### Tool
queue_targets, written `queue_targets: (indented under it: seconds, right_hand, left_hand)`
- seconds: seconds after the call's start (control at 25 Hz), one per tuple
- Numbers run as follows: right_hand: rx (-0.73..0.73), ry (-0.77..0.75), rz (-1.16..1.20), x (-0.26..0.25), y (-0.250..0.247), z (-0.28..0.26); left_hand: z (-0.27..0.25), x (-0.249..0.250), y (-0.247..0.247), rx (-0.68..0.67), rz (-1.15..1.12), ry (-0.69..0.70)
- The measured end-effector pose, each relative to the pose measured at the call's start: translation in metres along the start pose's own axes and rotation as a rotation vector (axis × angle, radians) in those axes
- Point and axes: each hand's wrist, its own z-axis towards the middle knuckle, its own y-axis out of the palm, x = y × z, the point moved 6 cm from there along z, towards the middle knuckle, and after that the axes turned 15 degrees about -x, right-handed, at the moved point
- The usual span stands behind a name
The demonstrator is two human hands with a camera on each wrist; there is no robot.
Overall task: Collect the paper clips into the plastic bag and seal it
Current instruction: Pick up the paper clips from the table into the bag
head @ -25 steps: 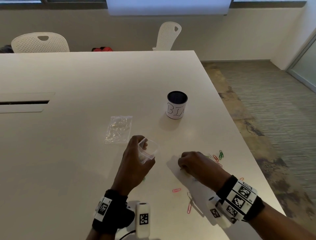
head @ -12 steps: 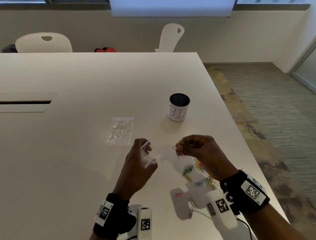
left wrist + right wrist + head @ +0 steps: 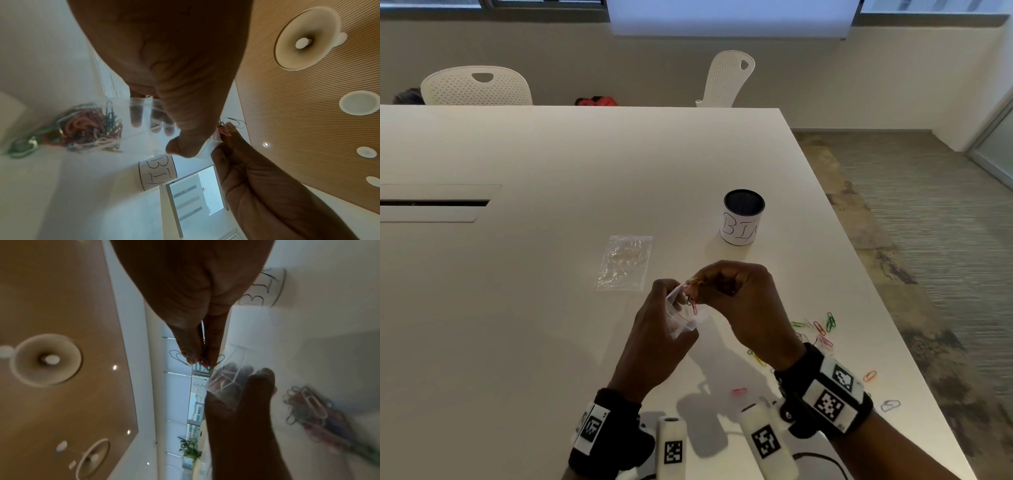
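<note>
Your small clear plastic bag (image 3: 681, 317) is held above the white table (image 3: 551, 308), mouth open, your left hand (image 3: 659, 342) curled round it, thumb pinching the rim. Your right hand (image 3: 744, 306) pinches a bunch of coloured wire paper clips (image 3: 692, 301) at the mouth. More loose clips (image 3: 822, 330) lie near the table's right edge.

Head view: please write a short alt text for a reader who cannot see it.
The left hand holds an open clear plastic bag while the right hand pinches paper clips at its mouth. More coloured clips lie on the white table, near a second bag and a cup.
</note>
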Motion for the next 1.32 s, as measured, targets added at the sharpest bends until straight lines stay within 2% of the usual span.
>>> queue_targets:
  seconds: [0.12,0.36,0.56,0.68,1.0,1.16,1.32]
  right_hand:
    - [-0.025,-0.035,-0.221,-0.003,0.001,0.002]
    - [-0.081,-0.046,-0.386,-0.01,-0.003,0.008]
    - [-0.247,-0.022,-0.615,-0.021,0.007,0.015]
    - [-0.31,-0.015,-0.677,-0.028,0.015,0.017]
    - [-0.309,0.0,-0.76,-0.034,0.014,0.014]
    - [-0.178,-0.024,-0.665,-0.037,-0.008,0.005]
    - [0.027,0.101,-0.58,-0.021,-0.075,-0.021]
  left_hand:
    - [-0.001,-0.004,-0.001,0.005,0.004,-0.005]
    - [0.0,-0.004,-0.001,0.006,0.001,-0.004]
    - [0.0,-0.005,-0.002,0.006,0.008,-0.016]
    - [0.0,-0.003,-0.002,0.007,-0.013,-0.037]
    - [-0.001,-0.001,-0.002,0.002,-0.011,-0.023]
    - [-0.001,-0.002,-0.002,-0.002,0.0,0.017]
    - [-0.004,0.001,-0.004,0.002,-0.013,0.048]
